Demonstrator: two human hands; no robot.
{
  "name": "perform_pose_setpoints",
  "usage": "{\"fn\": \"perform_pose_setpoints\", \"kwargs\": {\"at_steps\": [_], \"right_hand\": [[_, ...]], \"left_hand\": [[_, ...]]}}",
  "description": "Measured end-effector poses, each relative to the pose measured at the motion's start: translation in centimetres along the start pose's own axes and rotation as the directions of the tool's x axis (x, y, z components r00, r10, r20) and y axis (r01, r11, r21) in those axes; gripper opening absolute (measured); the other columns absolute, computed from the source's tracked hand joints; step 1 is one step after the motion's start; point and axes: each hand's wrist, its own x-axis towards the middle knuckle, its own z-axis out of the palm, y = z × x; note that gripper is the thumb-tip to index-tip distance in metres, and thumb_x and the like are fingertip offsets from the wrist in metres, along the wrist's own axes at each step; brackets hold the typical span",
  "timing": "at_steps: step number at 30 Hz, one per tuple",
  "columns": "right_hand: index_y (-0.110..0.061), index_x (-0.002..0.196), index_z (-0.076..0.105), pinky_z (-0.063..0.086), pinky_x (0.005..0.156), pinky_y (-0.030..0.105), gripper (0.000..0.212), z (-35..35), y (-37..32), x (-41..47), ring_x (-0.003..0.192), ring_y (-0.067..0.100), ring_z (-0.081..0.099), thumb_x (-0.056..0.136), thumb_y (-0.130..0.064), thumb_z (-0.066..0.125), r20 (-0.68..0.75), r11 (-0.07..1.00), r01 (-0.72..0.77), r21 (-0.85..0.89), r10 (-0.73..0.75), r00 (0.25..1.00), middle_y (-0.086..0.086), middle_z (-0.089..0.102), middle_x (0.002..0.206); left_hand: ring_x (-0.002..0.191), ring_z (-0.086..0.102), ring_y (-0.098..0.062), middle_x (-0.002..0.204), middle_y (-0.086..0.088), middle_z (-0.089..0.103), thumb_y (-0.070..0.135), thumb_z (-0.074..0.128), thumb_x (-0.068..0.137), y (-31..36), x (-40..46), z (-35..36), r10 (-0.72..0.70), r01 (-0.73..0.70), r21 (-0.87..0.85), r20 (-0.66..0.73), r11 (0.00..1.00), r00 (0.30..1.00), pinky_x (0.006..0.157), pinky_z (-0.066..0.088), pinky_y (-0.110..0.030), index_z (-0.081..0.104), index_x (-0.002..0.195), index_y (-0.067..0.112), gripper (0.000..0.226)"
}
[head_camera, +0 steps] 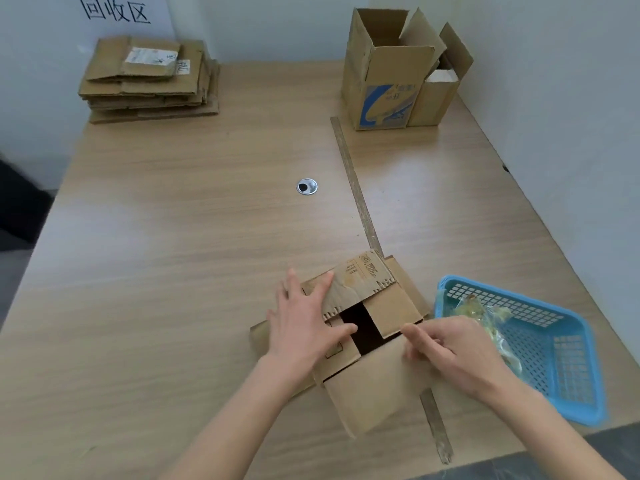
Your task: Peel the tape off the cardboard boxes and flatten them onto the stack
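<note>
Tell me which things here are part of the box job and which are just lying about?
Part of the job:
- box being flattened, under both hands (left, right)
- flat stack
- two standing boxes
- blue basket with peeled tape

Lying about:
- long strip
- cable hole
- wall sign

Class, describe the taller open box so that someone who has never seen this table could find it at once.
Start at the table's far right corner, by the wall, where two open boxes stand side by side. The taller box is the left one, with its flaps up. Unlike the plain shorter box touching it, it has a blue print low on its front.
</note>
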Motion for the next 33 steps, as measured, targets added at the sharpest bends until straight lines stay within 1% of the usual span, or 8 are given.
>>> {"fn": "perform_pose_setpoints", "kwargs": {"at_steps": [2,7,13,18,20,22,25,33], "right_hand": [[-0.039,0.098,0.066,0.057,0.069,0.035,0.051,0.4,-1.3,1.3,0.077,-0.002,0.064,0.079,-0.084,0.053,-0.074,0.994,-0.052,-0.096,0.045,0.996,-0.023,0.064,0.097],[-0.036,0.16,0.002,0.024,0.119,0.047,0.112,4.5,-3.1,5.2,0.149,0.028,0.017,0.076,-0.06,0.073,0.056,0.911,-0.117,-0.395,0.152,0.987,0.004,0.015,0.161],[-0.054,0.156,0.002,0.039,0.106,0.032,0.11,3.3,-4.8,7.3,0.137,0.019,0.044,0.076,-0.024,0.071,-0.053,0.958,-0.17,0.232,0.187,0.981,-0.003,0.04,0.153],[-0.06,0.15,-0.018,0.047,0.1,0.034,0.118,1.7,-7.5,8.7,0.099,0.007,0.064,0.087,-0.016,0.071,-0.059,0.732,-0.267,0.627,0.386,0.921,-0.003,0.053,0.141],[-0.047,0.159,-0.005,0.037,0.111,0.042,0.1,0.8,-7.5,9.5,0.118,0.015,0.051,0.091,-0.012,0.059,-0.004,0.509,-0.271,0.817,0.475,0.88,-0.003,0.055,0.135],[-0.035,0.158,0.028,0.052,0.087,0.037,0.076,0.2,-7.1,10.2,0.106,0.02,0.052,0.089,-0.005,0.044,0.077,0.427,-0.297,0.854,0.462,0.884,0.003,0.058,0.123],[-0.028,0.143,0.048,0.045,0.056,0.028,0.066,0.1,-6.4,10.4,0.079,0.02,0.047,0.086,0.004,0.036,0.175,0.509,-0.426,0.748,0.468,0.866,0.002,0.055,0.093],[-0.021,0.102,0.056,0.043,0.064,0.032,0.011,-0.7,-5.9,11.4,0.081,0.025,0.053,0.103,-0.023,0.045,0.169,0.514,-0.553,0.656,0.614,0.771,0.01,0.058,0.096]], "left_hand": [[0.15,0.004,-0.047,0.163,-0.008,-0.026,0.058,0.083,0.07,0.6,-0.7,1.5,-0.056,0.053,-0.053,-0.057,0.997,0.997,0.105,0.044,-0.063,0.016,0.151,0.058,0.105],[0.145,0.017,-0.046,0.16,0.0,-0.034,0.046,0.082,0.069,1.5,-1.2,3.3,-0.143,0.114,-0.242,-0.106,0.964,0.984,0.093,0.054,-0.055,0.014,0.148,0.064,0.106],[0.15,0.023,-0.011,0.168,0.005,-0.013,0.03,0.084,0.07,-0.9,0.6,-2.2,0.001,-0.048,-0.536,-0.089,0.843,0.996,0.11,0.028,-0.026,0.016,0.153,0.058,0.111],[0.126,0.046,0.012,0.15,0.017,0.036,0.031,0.066,0.076,-1.5,1.1,-5.8,0.026,-0.17,-0.747,-0.2,0.643,0.979,0.102,0.04,-0.019,0.003,0.155,0.057,0.105],[0.122,0.044,0.02,0.149,0.015,0.041,0.031,0.05,0.08,-2.4,1.4,-6.1,-0.028,-0.097,-0.845,-0.131,0.526,0.991,0.101,0.037,-0.013,0.009,0.16,0.045,0.092],[0.138,0.038,0.009,0.155,0.015,0.037,0.032,0.044,0.079,-3.6,1.6,-6.1,-0.014,-0.051,-0.827,-0.071,0.56,0.997,0.113,0.031,-0.019,0.017,0.161,0.034,0.087],[0.144,0.036,-0.005,0.154,0.008,0.043,0.034,0.04,0.077,-4.9,1.3,-6.0,-0.029,0.029,-0.78,0.014,0.625,0.999,0.113,0.028,-0.025,0.024,0.161,0.031,0.085],[0.077,0.054,-0.012,0.079,-0.003,0.059,0.031,0.043,0.076,-6.2,1.3,-6.9,0.126,-0.063,-0.686,0.043,0.724,0.991,0.071,0.044,-0.03,0.068,0.119,0.039,0.05]]}}
